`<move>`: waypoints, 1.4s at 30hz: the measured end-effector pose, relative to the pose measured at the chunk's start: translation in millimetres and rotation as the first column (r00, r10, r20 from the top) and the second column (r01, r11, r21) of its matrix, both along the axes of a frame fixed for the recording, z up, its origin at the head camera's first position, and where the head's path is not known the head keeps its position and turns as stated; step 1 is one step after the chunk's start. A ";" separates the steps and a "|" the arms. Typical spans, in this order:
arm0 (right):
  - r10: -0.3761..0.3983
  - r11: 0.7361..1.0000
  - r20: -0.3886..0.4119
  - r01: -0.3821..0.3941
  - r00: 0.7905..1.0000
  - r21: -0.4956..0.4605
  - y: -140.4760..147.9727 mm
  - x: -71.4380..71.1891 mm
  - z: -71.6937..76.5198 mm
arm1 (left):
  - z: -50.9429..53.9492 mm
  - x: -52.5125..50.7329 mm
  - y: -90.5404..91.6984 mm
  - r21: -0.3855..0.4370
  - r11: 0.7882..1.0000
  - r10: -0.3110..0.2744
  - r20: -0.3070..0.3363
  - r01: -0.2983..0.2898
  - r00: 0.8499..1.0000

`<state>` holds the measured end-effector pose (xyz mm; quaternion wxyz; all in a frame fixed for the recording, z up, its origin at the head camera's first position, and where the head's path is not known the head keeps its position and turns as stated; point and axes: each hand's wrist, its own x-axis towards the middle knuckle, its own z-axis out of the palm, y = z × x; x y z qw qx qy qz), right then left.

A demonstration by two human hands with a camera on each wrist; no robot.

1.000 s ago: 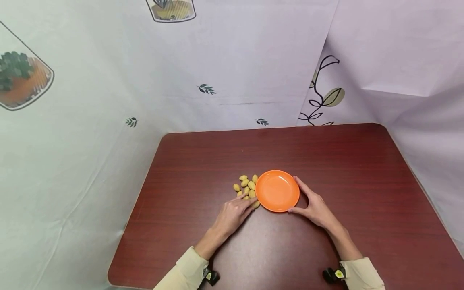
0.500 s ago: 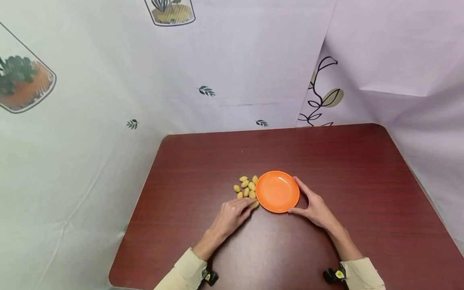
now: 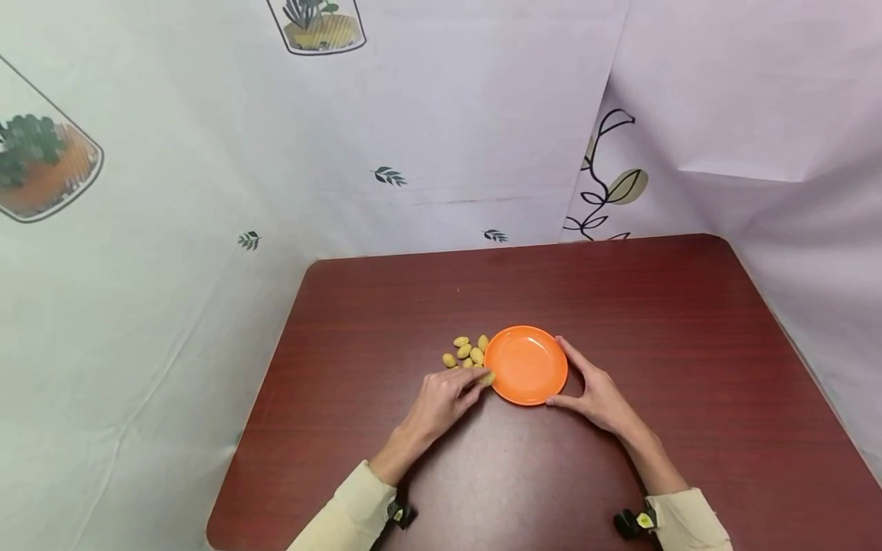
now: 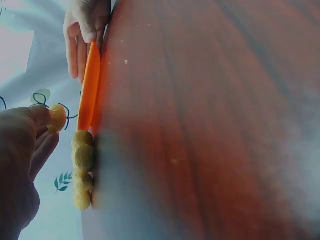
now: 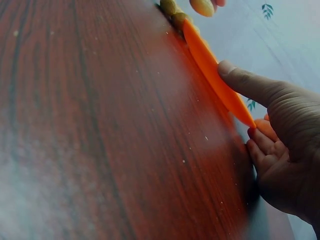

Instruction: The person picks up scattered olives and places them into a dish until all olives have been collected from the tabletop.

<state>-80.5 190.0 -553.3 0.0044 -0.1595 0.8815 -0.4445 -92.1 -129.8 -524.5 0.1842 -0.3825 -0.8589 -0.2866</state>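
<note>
An orange plate [image 3: 527, 366] lies flat on the table. My left hand [image 3: 438, 402] pinches a yellow-brown oval nut [image 3: 488, 378] between thumb and fingertips, at the plate's left rim. In the left wrist view that nut [image 4: 58, 119] is raised off the table, higher than the plate's edge. Several similar nuts [image 3: 464, 351] lie in a loose group left of the plate, some hidden behind the left hand. Around the plate's right side, my right hand [image 3: 602, 394] holds the rim, its thumb at the near edge and its fingers at the far right.
The dark red-brown table [image 3: 386, 306] has rounded corners and extends well beyond the plate on both sides. Pale printed cloth [image 3: 468, 115] hangs along its back and sides.
My left hand has drawn together from reaching over the nuts, picked one up and brought it up to the plate's left rim. My right hand stays at the plate.
</note>
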 end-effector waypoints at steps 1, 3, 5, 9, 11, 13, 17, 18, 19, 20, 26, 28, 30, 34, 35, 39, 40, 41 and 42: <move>0.000 1.000 0.001 0.000 1.000 0.001 0.0 0.0 0.2 | 1.0 -0.8 1.4 0.007 1.000 0.000 0.010 0.000 1.000; 0.002 1.000 0.000 -0.002 1.000 0.002 0.0 -0.3 0.6 | 2.7 -2.5 4.4 0.010 1.000 -0.001 0.037 0.001 0.999; 0.004 1.000 0.003 -0.004 1.000 0.000 0.0 -0.7 1.1 | 3.3 -3.8 7.9 0.010 1.000 -0.002 0.070 0.001 0.998; 0.010 1.000 0.016 -0.010 1.000 -0.008 0.1 -1.2 1.6 | 3.1 -6.4 16.5 -0.011 1.000 0.000 0.132 0.002 0.991; 0.011 1.000 0.018 -0.011 1.000 -0.011 0.2 -1.2 1.6 | 2.4 -7.7 21.9 -0.015 1.000 -0.008 0.158 0.010 0.987; 0.012 1.000 0.011 -0.012 1.000 -0.012 0.5 -1.1 1.2 | 1.6 -8.9 27.5 -0.020 1.000 -0.015 0.175 0.019 0.984; 0.013 1.000 -0.002 -0.013 1.000 -0.022 1.0 -0.7 0.2 | 0.1 -10.8 40.1 -0.025 0.999 -0.042 0.200 0.048 0.979; 0.013 1.000 -0.004 -0.013 1.000 -0.024 1.0 -0.6 0.0 | -0.7 -11.4 43.0 -0.029 0.998 -0.046 0.203 0.053 0.978; 0.011 1.000 -0.003 -0.011 1.000 -0.026 1.0 -0.5 0.1 | -1.2 -11.9 46.1 -0.031 0.998 -0.053 0.209 0.061 0.976; 0.010 1.000 -0.002 -0.010 1.000 -0.024 0.9 -0.4 0.1 | -1.7 -12.4 49.1 -0.032 0.997 -0.059 0.214 0.067 0.975; 0.018 0.999 -0.010 -0.018 1.000 -0.031 -0.4 0.2 1.0 | -5.1 -13.8 63.0 -0.064 0.996 -0.055 0.205 0.069 0.977; 0.020 0.999 -0.015 -0.020 1.000 -0.039 -0.5 0.6 1.4 | -6.2 -13.8 66.9 -0.073 0.995 -0.056 0.199 0.072 0.978; 0.017 0.999 -0.022 -0.018 1.000 -0.040 -0.3 1.0 1.6 | -7.3 -13.9 70.5 -0.075 0.994 -0.062 0.197 0.078 0.978; 0.010 1.000 -0.022 -0.011 1.000 -0.029 -0.1 1.4 1.2 | -9.9 -14.0 76.7 -0.069 0.993 -0.076 0.200 0.091 0.977; 0.009 1.000 -0.020 -0.010 1.000 -0.029 0.0 1.4 1.0 | -10.4 -14.0 78.0 -0.064 0.993 -0.080 0.203 0.094 0.976; 0.012 0.999 -0.012 -0.012 1.000 -0.045 0.4 1.1 0.0 | -11.2 -13.2 81.7 -0.057 0.993 -0.086 0.215 0.100 0.973; 0.012 0.999 -0.012 -0.013 1.000 -0.049 0.6 1.1 -0.2 | -11.1 -13.0 82.1 -0.056 0.993 -0.086 0.222 0.100 0.971; 0.012 0.999 -0.011 -0.013 1.000 -0.051 0.8 1.2 -0.1 | -11.1 -12.8 82.5 -0.057 0.994 -0.083 0.228 0.098 0.970; 0.012 0.999 -0.011 -0.013 1.000 -0.053 1.0 1.3 0.0 | -11.0 -12.7 82.9 -0.060 0.994 -0.079 0.234 0.096 0.969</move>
